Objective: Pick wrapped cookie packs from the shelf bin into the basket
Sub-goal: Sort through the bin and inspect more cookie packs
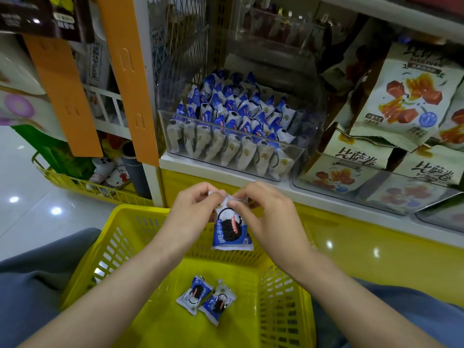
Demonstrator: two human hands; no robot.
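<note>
Packs (206, 298) in the basket (82, 267): two, touching, on its floor. Third pack (231, 229) hangs above the basket's far rim, pinched at its top seam by fingers (200, 192) of left hand (193, 209) and right hand (271, 217), not yet dropped. Bin (317, 114) on the shelf is well stocked. Open room lies straight below; shelf edge (226, 172) stands just beyond the knuckles.

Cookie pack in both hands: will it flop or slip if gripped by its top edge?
Probably light: the cookie pack hangs from fingertip pinches of the left hand and right hand. Glossy film looks slippery. It hangs straight, so likely stiff.
</note>
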